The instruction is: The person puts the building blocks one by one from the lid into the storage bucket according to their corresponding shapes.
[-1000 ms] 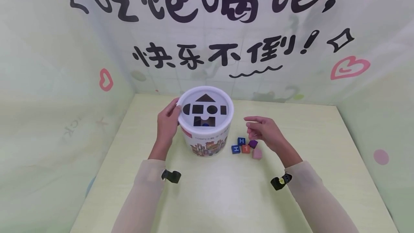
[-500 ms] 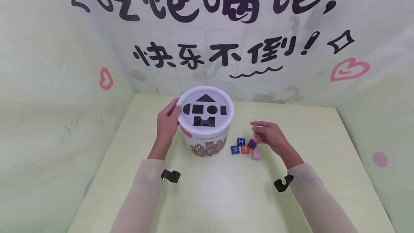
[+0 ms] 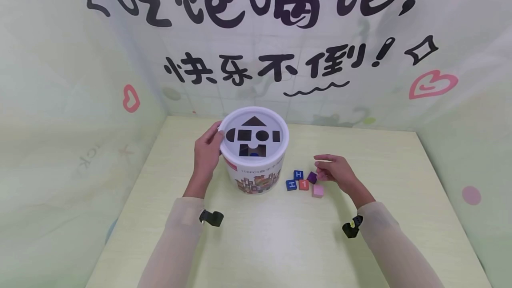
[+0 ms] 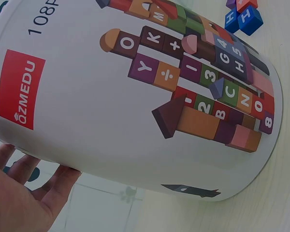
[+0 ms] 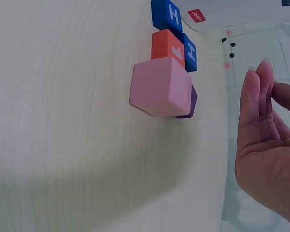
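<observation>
A white bucket [image 3: 256, 177] with a shape-cutout lid [image 3: 244, 121] stands upright on the table. At its left side, my left hand [image 3: 206, 152] grips it near the rim, thumb by the lid edge. In the left wrist view its fingers [image 4: 63, 186] lie against the bucket wall, tips partly hidden. My right hand [image 3: 338, 172] hovers over the small blocks, fingers fairly straight, nothing visible in them. Below lie a purple block [image 3: 312, 178], a pink cube [image 5: 159, 87], an orange block marked 1 [image 3: 304, 184] and two blue H blocks [image 3: 298, 174].
The pale table [image 3: 256, 243] meets a printed white back wall [image 3: 256, 88] just behind the bucket. Patterned side walls [image 3: 460, 168] stand left and right. Something blue shows through the lid's lowest cutout.
My right hand has moved right and slightly toward me, coming close to the purple block. The left hand and the bucket have stayed in place.
</observation>
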{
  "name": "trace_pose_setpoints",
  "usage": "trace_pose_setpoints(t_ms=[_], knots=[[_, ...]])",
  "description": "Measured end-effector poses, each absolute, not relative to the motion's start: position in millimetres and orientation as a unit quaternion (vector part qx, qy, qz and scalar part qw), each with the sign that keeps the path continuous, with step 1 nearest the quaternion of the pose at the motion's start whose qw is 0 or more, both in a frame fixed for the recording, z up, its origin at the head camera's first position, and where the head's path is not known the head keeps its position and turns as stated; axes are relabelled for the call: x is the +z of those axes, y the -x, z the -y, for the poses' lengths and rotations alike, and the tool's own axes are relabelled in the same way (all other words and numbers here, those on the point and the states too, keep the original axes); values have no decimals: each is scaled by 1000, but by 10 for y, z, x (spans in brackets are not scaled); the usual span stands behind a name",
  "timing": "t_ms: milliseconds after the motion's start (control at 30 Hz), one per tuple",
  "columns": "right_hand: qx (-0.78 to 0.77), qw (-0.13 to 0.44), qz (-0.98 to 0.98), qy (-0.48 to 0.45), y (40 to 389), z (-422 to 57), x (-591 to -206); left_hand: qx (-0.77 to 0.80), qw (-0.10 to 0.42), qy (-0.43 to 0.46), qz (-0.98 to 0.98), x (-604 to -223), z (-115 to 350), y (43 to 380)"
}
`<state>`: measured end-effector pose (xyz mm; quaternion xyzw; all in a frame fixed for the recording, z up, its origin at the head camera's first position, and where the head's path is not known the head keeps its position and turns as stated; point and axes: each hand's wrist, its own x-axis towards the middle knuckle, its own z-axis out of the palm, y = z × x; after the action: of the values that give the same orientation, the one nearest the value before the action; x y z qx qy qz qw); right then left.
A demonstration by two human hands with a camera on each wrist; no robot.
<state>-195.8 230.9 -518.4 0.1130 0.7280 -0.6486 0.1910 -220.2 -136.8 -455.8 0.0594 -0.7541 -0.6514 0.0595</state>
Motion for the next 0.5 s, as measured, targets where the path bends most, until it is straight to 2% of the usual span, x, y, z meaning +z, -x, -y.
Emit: trace_pose_setpoints(t_ms=[500], knots=[[-566, 196, -791, -123, 1990, -2444, -5489, -652, 56, -58, 754, -4563, 1374, 2206]])
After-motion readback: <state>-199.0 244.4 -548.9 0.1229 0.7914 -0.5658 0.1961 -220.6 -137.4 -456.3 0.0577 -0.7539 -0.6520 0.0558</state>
